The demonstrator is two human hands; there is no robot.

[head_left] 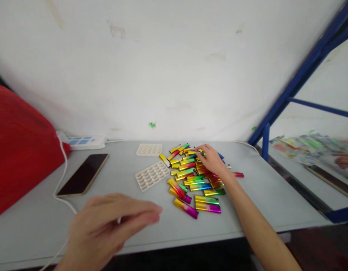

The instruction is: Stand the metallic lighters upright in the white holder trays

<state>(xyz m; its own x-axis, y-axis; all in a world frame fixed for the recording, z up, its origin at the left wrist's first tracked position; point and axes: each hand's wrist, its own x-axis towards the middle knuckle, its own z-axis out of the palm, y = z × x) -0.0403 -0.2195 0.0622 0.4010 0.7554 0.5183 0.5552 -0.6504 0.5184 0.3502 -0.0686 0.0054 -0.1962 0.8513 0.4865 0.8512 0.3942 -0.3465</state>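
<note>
A heap of shiny multicoloured lighters (195, 177) lies on the grey table (128, 226). My right hand (212, 160) reaches over the far side of the heap, fingers curled down onto the lighters; I cannot make out whether it grips one. My left hand (112, 222) hovers blurred above the table's near edge, fingers stretched out together, with something small and white at the fingers that I cannot name. Two white plastic trays with rows of cells lie left of the heap, one nearer (152, 175) and one farther (149, 149).
A dark phone (83, 174) lies at the left with a white cable (61, 188) beside it. A white power strip (83, 142) sits by the wall, a red bag (18, 150) at far left. Blue frame (298, 75) at right; another person's hand (345, 162) beyond it.
</note>
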